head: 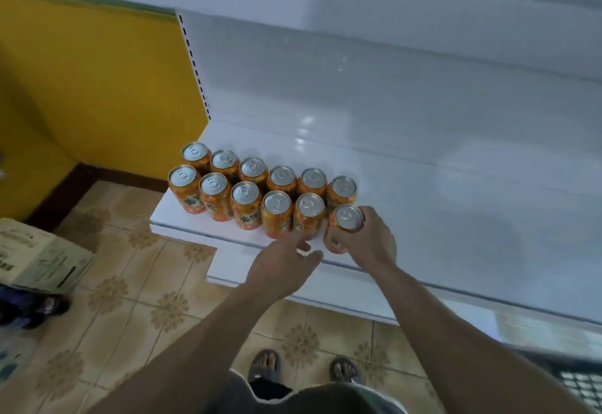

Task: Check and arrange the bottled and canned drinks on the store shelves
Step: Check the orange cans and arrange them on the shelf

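Gripping the end can [348,217] with right hand [374,241] at the front row's right end on the white shelf [423,218], left hand [280,267] open beside the neighbouring can [309,215], judging both six-can rows nearly done, probably only squaring-up remaining.

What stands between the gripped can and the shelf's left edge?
Head view: five other front-row cans stand between the gripped can and that edge.

Both arms fwd. L hand [286,262] fingers straight; R hand [374,237] wrapped round can [348,217].
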Demonstrator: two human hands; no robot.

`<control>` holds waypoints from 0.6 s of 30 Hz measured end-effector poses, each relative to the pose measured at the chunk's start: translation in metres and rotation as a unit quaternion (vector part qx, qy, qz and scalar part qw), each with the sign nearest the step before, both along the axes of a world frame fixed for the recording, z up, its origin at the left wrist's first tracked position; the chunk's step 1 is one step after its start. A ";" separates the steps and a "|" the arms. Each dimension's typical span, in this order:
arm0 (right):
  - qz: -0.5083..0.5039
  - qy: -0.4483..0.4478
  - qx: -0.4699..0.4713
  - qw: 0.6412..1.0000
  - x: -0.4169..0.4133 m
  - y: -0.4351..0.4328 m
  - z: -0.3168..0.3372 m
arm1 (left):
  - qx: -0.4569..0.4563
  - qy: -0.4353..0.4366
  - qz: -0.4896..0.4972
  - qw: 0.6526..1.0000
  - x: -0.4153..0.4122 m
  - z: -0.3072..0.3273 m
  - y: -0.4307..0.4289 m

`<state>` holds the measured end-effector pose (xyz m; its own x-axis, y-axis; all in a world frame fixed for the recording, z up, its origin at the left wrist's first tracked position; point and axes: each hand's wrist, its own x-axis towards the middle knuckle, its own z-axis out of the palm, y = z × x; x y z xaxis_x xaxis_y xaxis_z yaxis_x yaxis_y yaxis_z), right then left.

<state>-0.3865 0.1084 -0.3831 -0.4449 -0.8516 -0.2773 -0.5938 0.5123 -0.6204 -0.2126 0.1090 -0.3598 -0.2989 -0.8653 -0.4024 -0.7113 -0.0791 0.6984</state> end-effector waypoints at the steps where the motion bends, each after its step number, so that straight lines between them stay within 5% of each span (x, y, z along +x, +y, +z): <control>1: -0.015 -0.004 -0.014 1.000 0.001 0.007 0.008 | 0.002 0.007 -0.018 1.000 0.002 0.000 -0.005; 10: -0.025 -0.022 -0.169 0.985 0.014 0.047 0.096 | -0.137 0.175 -0.111 0.969 -0.006 0.024 -0.018; 18: 0.052 0.118 -0.324 0.937 0.020 0.074 0.150 | -0.198 0.405 -0.075 0.889 -0.031 0.072 -0.003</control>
